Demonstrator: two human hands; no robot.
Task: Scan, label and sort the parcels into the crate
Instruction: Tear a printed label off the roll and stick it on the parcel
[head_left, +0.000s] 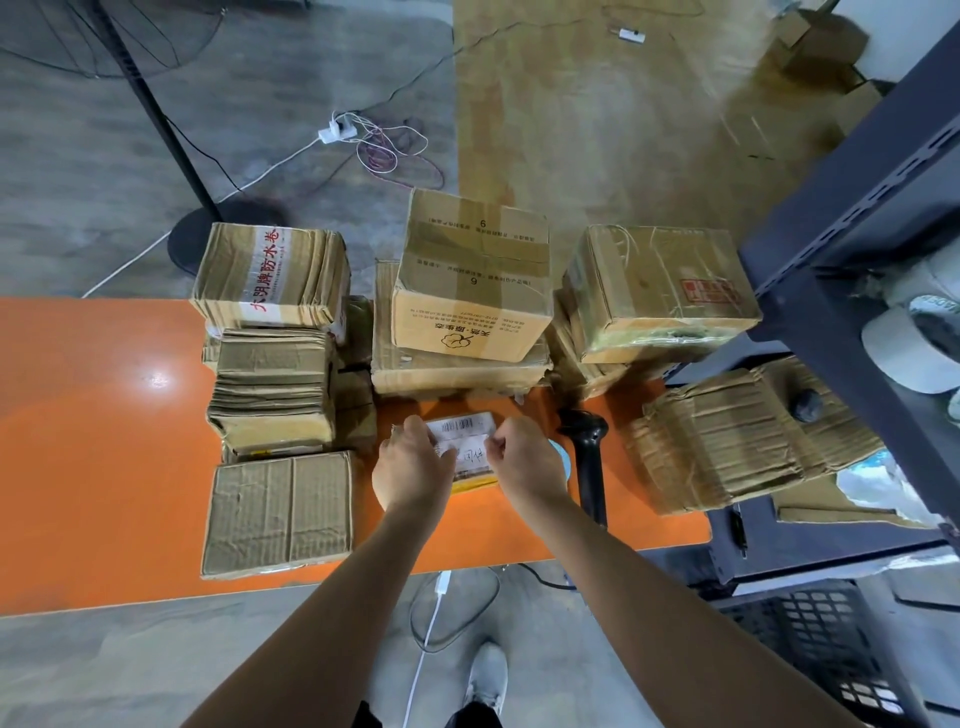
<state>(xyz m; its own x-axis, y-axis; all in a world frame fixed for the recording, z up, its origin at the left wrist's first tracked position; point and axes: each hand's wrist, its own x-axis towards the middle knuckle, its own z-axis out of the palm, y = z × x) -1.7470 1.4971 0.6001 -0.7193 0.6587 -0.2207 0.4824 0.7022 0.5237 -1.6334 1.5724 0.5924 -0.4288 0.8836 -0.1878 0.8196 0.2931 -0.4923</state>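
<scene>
Bright, even indoor light, glare spot on orange table (104, 467) left, strong fisheye warp at edges, top-right blurry.

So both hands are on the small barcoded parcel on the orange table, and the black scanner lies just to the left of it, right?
Not quite. The head view shows the black scanner to the right of the small parcel, beside the right hand. The rest holds: that hand and the left hand are on the parcel, on the orange table.

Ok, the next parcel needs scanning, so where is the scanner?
In the head view, the black scanner lies on the orange table, right of centre, between the right hand and a crumpled box.
</scene>
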